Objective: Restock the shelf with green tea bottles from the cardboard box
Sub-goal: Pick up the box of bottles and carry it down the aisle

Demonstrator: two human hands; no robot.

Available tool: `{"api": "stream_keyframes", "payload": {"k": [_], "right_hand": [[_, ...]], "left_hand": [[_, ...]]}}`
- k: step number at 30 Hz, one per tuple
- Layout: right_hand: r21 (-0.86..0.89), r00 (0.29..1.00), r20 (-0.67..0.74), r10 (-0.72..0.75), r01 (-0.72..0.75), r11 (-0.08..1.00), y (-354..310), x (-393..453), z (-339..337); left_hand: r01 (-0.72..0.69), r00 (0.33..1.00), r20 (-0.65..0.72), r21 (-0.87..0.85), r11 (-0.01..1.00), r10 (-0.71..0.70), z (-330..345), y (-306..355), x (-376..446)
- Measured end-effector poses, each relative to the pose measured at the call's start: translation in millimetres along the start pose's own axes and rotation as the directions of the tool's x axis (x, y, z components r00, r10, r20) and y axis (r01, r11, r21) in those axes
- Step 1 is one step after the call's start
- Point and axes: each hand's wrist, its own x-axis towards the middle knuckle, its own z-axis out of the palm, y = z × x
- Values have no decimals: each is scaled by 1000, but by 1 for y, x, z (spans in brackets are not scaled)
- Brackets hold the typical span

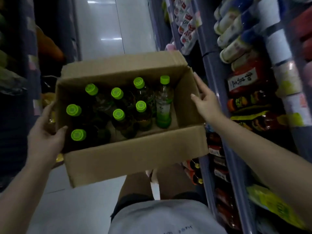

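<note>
An open cardboard box (135, 157) hangs in front of me above the floor, held between both hands. Inside stand several green tea bottles (163, 105) with bright green caps, crowded toward the left and middle; the right end of the box is bare. My left hand (44, 132) grips the left wall, thumb hooked over the rim. My right hand (205, 98) presses against the right wall with fingers stretched along its outside. The shelf (217, 92) runs along my right side.
The right-hand shelving holds packed drinks, white bottles (231, 48) and red packets (246, 85). Another dark rack (25, 65) lines the left. A glossy tiled aisle floor (104, 27) stretches ahead. My legs and shorts show below the box.
</note>
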Motion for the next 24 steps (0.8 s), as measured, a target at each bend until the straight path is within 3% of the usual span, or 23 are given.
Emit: {"api": "stream_keyframes", "payload": {"k": [5,9,19,24], "right_hand": [[50,997,-39,74,-72,996,32,75,37],[44,993,-62,99,-96,994,81,131,72],[101,987,-102,128,-117,988,267,271,170],[42,990,-101,97,-94,995,346,311,215]], "left_hand": [[0,995,99,30,1000,-3,37,-17,83],[64,995,75,43,997,-67,85,-49,125],[121,990,57,85,989,-126,201,-218,217],[140,987,55,134,981,-148,245,-302,242]]}}
